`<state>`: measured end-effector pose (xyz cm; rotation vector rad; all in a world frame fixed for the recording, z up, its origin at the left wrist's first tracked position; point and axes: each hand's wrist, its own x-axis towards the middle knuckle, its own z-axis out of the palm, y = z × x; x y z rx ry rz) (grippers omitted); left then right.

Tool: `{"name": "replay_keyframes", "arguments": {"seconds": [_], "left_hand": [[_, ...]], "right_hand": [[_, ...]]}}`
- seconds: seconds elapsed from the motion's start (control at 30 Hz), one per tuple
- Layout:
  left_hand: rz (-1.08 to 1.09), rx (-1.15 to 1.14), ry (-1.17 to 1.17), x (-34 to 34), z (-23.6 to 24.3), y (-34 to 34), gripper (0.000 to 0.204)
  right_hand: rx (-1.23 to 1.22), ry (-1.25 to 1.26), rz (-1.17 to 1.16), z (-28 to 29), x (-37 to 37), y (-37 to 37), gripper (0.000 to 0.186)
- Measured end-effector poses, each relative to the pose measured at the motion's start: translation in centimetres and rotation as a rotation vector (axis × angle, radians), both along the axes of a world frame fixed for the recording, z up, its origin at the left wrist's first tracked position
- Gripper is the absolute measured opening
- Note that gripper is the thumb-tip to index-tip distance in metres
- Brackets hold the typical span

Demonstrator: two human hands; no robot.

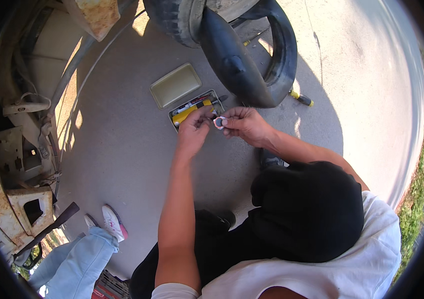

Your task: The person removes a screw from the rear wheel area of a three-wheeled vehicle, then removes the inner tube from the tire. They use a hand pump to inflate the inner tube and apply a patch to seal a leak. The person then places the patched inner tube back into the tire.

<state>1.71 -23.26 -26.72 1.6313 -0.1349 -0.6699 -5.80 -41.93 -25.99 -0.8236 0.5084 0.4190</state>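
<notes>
Between thumb and fingers, my right hand (242, 122) holds a small round tyre patch (219, 123) with a dark centre and a pale, orange-tinted scalloped rim. My left hand (194, 127) is close beside it, its fingers pinched together; whether they grip the patch's edge or something small is unclear. Just beyond my hands on the ground sits an open box (173, 115), partly hidden by my left hand. In it lie a yellow item (190, 111) and several slim tools. A black inner tube (237, 67) hangs ahead, a bulge on its side.
The box's beige lid (175, 85) lies behind the box. A tyre (174, 22) is at the top. A yellow-and-black handled tool (302, 98) rests right of the tube. Rusty vehicle parts (22, 144) line the left. Another person's legs (80, 259) stand at lower left.
</notes>
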Motion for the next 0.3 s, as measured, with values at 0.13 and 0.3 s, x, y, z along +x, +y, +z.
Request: {"name": "replay_keyframes", "arguments": {"seconds": [0.13, 0.3], "left_hand": [[-0.177, 0.091, -0.339, -1.4, 2.2, -2.2, 0.035], [-0.426, 0.193, -0.676, -0.4, 0.9, -0.5, 0.045]], "right_hand": [[0.115, 0.058, -0.075, -0.5, -1.0, -1.0, 0.017], [0.148, 0.083, -0.073, -1.8, -1.2, -0.8, 0.021]]}}
